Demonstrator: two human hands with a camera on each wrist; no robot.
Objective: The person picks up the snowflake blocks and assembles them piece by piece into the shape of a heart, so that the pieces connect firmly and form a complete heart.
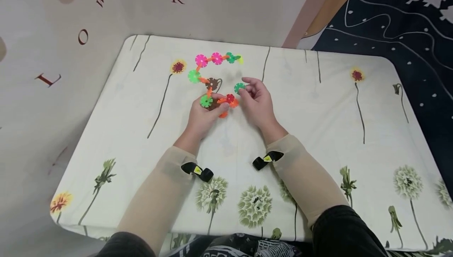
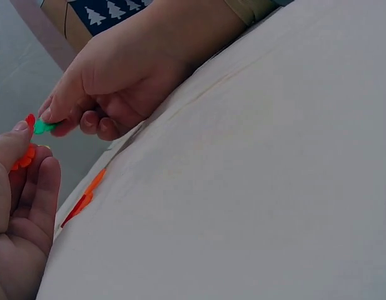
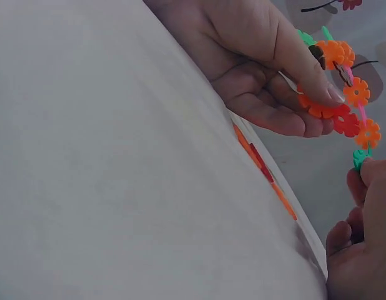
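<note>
My left hand (image 1: 203, 113) holds a chain of interlocking plastic flower discs, thumb on an orange disc (image 3: 318, 107) beside a red disc (image 3: 346, 121). The chain curves away over the tabletop through a green disc (image 1: 206, 101), a brown disc (image 1: 212, 84), a light green disc (image 1: 194, 76) and two pink discs (image 1: 216, 58). At its far end come a teal green disc (image 1: 231, 57) and a yellow piece (image 1: 241, 59). Between thumb and finger, my right hand (image 1: 258, 103) pinches another teal green disc (image 1: 239, 88), right by the red disc in the left wrist view.
A white floral cloth (image 1: 304, 111) covers the table. Orange and red pieces (image 3: 262, 164) lie on the cloth below the hands in the wrist views. A pale wall with letters (image 1: 212, 17) rises behind the table, and a dark patterned panel (image 1: 400, 33) stands at the right.
</note>
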